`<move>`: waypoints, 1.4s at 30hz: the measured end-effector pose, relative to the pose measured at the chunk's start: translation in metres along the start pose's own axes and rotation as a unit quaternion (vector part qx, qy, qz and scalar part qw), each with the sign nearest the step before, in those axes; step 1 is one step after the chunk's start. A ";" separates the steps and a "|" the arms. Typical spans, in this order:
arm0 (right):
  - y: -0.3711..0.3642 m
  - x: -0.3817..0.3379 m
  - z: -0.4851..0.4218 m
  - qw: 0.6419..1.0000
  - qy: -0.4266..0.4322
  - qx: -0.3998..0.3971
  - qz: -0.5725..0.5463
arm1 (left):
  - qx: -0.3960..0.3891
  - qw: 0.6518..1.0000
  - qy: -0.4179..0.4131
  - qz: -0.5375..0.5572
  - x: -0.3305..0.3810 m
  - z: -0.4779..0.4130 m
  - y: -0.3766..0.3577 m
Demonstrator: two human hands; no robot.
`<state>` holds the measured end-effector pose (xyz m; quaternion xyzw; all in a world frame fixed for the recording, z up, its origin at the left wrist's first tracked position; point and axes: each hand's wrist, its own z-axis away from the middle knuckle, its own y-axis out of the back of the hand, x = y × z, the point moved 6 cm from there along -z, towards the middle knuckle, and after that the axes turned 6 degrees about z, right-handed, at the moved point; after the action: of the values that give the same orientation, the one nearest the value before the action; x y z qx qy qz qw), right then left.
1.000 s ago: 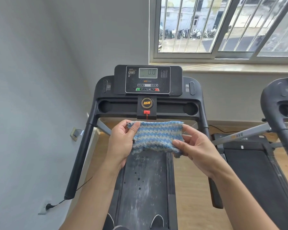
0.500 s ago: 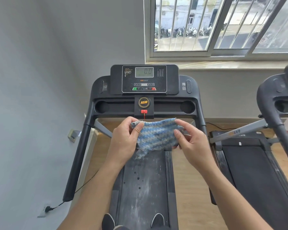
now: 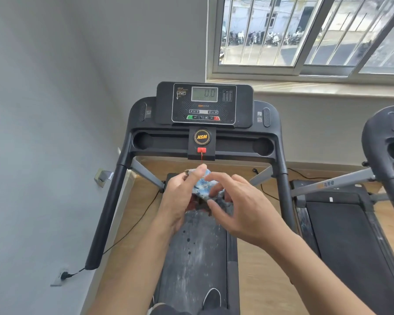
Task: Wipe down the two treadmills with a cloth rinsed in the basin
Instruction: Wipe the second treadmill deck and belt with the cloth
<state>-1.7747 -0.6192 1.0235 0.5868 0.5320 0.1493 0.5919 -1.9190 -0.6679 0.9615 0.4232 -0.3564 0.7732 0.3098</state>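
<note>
Hands together, left hand (image 3: 179,197) gripping bunched blue cloth (image 3: 203,186), right hand (image 3: 245,209) pinching it, above dusty treadmill belt (image 3: 197,248)

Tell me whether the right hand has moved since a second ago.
Yes. The right hand has shifted left, from near the right upright to below the red key, bunching the cloth.

Barred window (image 3: 305,30), wooden floor (image 3: 259,287), plugged wall socket (image 3: 60,278).
</note>
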 end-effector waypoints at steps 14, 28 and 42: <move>-0.030 0.053 -0.001 0.838 -0.237 -0.022 -0.491 | -0.101 0.949 -0.203 -0.219 0.051 0.000 -0.016; -0.100 0.080 -0.016 0.870 -0.294 -0.030 -0.396 | -0.011 0.984 -0.058 -0.170 -0.026 -0.045 0.042; -0.352 0.208 -0.069 0.834 -0.486 -0.137 -0.222 | 0.088 0.927 0.211 -0.297 -0.244 -0.227 0.248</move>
<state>-1.9071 -0.5092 0.6463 0.3623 0.2658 -0.2196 0.8660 -2.1010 -0.6637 0.5881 0.3627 -0.0713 0.7456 0.5545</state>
